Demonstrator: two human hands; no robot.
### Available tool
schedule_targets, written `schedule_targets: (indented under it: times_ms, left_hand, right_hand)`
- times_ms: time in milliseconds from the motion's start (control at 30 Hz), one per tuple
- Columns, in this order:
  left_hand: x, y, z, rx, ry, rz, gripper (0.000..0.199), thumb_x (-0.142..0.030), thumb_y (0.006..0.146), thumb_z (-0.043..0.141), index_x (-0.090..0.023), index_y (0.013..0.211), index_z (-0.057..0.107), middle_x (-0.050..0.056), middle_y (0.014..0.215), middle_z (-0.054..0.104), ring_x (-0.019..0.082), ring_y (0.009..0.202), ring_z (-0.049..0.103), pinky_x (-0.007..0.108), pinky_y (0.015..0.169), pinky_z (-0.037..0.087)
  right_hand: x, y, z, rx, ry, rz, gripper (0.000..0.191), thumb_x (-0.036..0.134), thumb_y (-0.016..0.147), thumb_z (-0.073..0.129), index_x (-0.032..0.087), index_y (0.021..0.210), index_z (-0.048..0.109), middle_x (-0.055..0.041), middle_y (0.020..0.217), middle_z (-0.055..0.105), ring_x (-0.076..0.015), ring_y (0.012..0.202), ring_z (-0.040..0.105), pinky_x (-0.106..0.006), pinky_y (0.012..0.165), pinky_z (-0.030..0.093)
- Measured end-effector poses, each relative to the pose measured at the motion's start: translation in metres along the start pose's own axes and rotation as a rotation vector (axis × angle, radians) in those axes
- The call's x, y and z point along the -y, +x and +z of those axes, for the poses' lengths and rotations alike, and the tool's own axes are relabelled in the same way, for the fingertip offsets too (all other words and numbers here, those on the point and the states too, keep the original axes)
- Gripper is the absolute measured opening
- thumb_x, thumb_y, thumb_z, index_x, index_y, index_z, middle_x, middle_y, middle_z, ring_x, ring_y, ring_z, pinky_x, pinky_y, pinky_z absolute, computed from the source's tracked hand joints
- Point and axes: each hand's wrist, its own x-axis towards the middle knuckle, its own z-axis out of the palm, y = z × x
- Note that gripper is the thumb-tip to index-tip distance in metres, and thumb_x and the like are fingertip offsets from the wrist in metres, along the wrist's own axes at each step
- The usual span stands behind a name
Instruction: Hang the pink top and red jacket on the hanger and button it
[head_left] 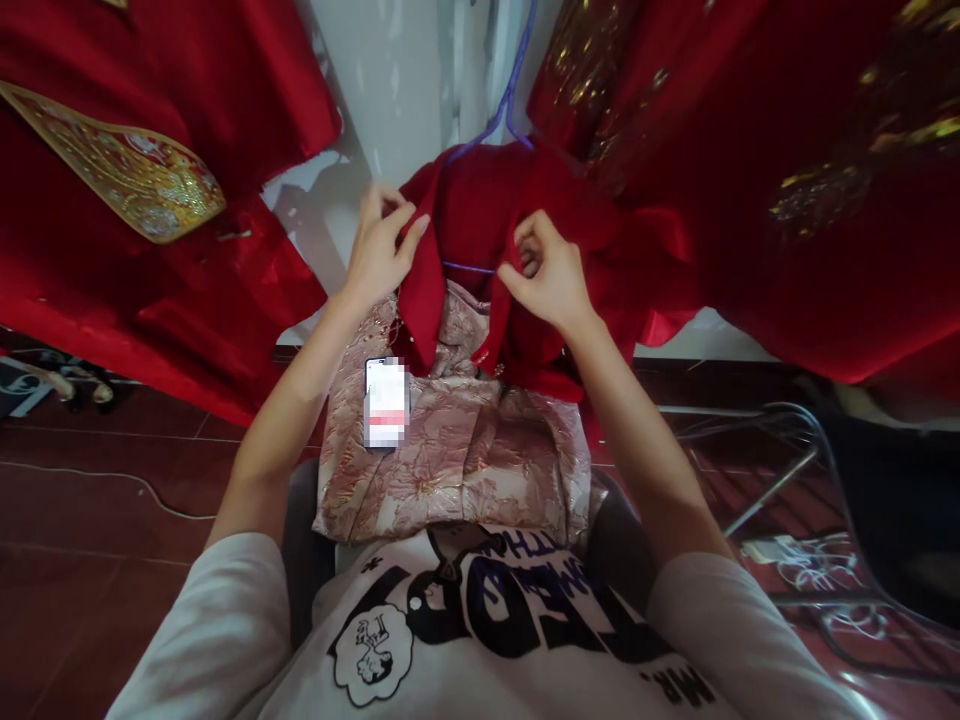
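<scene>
A red jacket [472, 205] with an open front hangs on a purple hanger [512, 95] before me. My left hand [381, 248] is at its left front edge, thumb and forefinger bent against the cloth. On the opposite edge, the curled fingers and thumb of my right hand [551, 275] pinch the fabric. The two front panels hang apart between my hands, with small beads near their lower ends. Below them, a pink and gold brocade cloth [442, 470] covers my lap. A phone [385, 402] with a lit, partly blurred screen lies on it.
Red garments with gold embroidery [150, 185] hang at left, and more with gold sequins [825, 190] at right. A black chair [892, 480] with metal legs stands at right, above tangled white cables [817, 565]. A thin cord [150, 490] runs over the tiled floor at left.
</scene>
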Motion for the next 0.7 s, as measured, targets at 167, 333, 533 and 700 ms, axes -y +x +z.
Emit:
schedule_targets:
  times_ms: [167,333,533,700]
  left_hand:
    - [-0.031,-0.005,0.033,0.103,-0.040,0.000,0.053,-0.076,0.095,0.058,-0.025,0.079,0.054,0.004,0.075,0.057,0.027,0.089,0.065,0.041,0.086,0.047]
    - [-0.049,-0.006,0.051,0.153,-0.078,0.011,0.045,-0.065,0.100,0.060,-0.024,0.081,0.057,0.001,0.074,0.058,0.022,0.079,0.066,0.037,0.079,0.050]
    - [-0.051,-0.019,0.049,0.138,-0.259,-0.212,0.046,-0.064,0.104,0.051,-0.023,0.088,0.059,0.002,0.069,0.059,0.018,0.070,0.066,0.033,0.070,0.056]
    - [-0.046,-0.043,0.058,0.080,-0.326,-0.242,0.016,-0.041,0.103,0.060,-0.025,0.105,0.059,0.002,0.082,0.068,0.015,0.076,0.069,0.030,0.073,0.060]
  right_hand:
    - [-0.011,0.007,0.007,0.034,0.033,-0.024,0.024,0.046,0.089,0.071,0.027,0.099,0.060,0.0002,0.084,0.067,-0.0193,0.080,0.065,-0.041,0.084,0.062]
    - [-0.010,0.013,0.024,0.067,0.150,-0.008,0.025,0.050,0.093,0.069,0.028,0.101,0.060,-0.0003,0.087,0.064,-0.0208,0.090,0.066,-0.041,0.089,0.061]
    - [-0.010,0.004,0.028,-0.001,0.249,0.025,0.039,0.065,0.090,0.068,0.029,0.103,0.060,-0.0020,0.095,0.066,-0.0202,0.095,0.068,-0.037,0.088,0.062]
    - [-0.011,-0.010,0.025,0.028,0.401,0.086,0.053,0.078,0.091,0.055,0.030,0.111,0.064,-0.0030,0.103,0.069,-0.0197,0.099,0.070,-0.037,0.087,0.063]
